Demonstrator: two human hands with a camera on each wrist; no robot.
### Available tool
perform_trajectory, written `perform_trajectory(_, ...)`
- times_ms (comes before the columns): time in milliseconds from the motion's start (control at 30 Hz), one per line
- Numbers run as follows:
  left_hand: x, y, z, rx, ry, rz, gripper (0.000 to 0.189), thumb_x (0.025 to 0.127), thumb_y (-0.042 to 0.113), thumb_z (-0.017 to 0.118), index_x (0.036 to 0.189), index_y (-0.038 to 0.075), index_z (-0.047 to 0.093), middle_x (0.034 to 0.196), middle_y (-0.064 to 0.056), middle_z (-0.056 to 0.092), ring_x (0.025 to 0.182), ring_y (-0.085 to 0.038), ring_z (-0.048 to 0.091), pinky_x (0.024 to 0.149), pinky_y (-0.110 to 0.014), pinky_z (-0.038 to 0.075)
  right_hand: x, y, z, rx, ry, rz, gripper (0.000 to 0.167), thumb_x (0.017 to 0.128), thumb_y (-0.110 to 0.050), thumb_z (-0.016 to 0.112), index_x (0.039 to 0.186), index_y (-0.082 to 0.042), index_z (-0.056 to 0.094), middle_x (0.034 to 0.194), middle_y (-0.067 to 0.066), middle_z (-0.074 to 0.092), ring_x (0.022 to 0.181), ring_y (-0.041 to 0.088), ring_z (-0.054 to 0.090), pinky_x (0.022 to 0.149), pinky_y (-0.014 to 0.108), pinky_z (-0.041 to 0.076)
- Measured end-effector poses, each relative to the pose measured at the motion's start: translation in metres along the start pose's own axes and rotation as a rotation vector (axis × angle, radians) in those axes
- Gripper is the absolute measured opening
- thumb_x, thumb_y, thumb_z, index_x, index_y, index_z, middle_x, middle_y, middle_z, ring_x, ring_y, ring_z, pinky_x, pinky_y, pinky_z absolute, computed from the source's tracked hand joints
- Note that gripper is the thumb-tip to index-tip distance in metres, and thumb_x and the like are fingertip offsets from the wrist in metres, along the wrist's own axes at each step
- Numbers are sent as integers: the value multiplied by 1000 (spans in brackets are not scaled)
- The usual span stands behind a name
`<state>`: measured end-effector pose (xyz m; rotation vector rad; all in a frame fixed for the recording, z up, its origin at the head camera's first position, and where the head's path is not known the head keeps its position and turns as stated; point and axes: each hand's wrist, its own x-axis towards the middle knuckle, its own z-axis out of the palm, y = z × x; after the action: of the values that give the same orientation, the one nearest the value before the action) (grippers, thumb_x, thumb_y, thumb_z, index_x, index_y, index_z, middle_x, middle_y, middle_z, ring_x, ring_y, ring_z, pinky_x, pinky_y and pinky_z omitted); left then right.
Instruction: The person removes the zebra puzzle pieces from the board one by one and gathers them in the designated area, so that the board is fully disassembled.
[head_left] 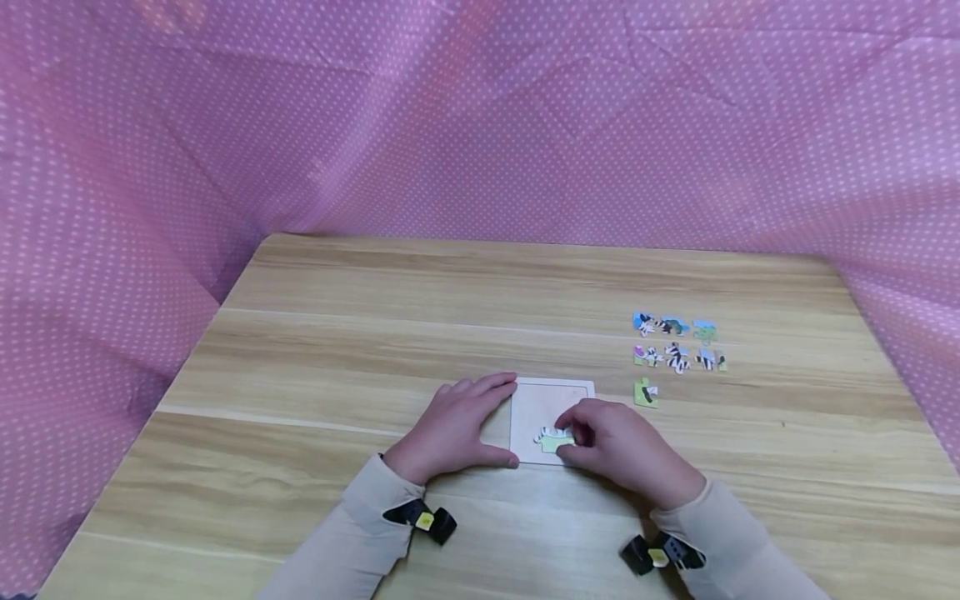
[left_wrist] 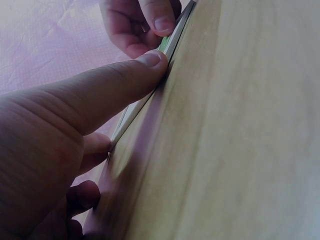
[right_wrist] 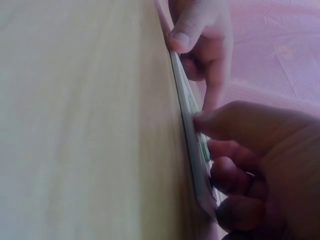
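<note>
A square white puzzle board (head_left: 542, 403) with a raised border lies on the table. My left hand (head_left: 459, 427) braces its left side, with the thumb at the near corner and the extended index finger at the far one. On the near part of the board is a green puzzle piece (head_left: 553, 442) with black-and-white stripes along its top. My right hand (head_left: 626, 443) pinches this piece at its right end between thumb and fingers, partly covering it. In the right wrist view the thumb sits by the board's edge (right_wrist: 186, 125), and a bit of green shows beside the fingers.
Loose puzzle pieces lie right of the board: blue ones (head_left: 674, 325) in a far row, striped ones (head_left: 677, 357) in a middle row, and a green corner-like piece (head_left: 644, 393) nearest. The wooden table (head_left: 315, 358) meets a pink dotted cloth (head_left: 480, 125) behind.
</note>
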<state>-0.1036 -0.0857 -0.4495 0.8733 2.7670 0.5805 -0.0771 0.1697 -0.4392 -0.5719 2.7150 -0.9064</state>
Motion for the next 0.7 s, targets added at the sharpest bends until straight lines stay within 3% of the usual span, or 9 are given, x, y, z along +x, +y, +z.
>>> perform_trajectory(267, 0, 1, -1, 7, -5, 4, 101, 73, 66, 78, 153, 16, 43, 160, 9, 34, 137, -21, 42, 102, -42, 36, -4, -2, -4, -55, -22, -24, 32, 81, -28, 83, 110, -17, 77, 78, -11, 52, 75, 7, 50, 67, 26, 42)
perform_trajectory(500, 0, 1, -2, 2, -12, -6, 101, 73, 66, 78, 154, 17, 43, 161, 10, 34, 136, -20, 42, 102, -41, 36, -4, -2, -5, -29, -31, -40, 21, 82, -24, 82, 101, -21, 76, 75, -14, 53, 71, 6, 50, 65, 25, 43)
perform_trajectory(700, 0, 2, -3, -5, -19, -14, 101, 73, 66, 78, 154, 17, 42, 161, 10, 34, 138, -20, 41, 103, -42, 35, -3, -2, -3, -14, -13, 2, 34, 80, -27, 84, 111, -18, 74, 72, -12, 52, 67, 6, 49, 63, 25, 42)
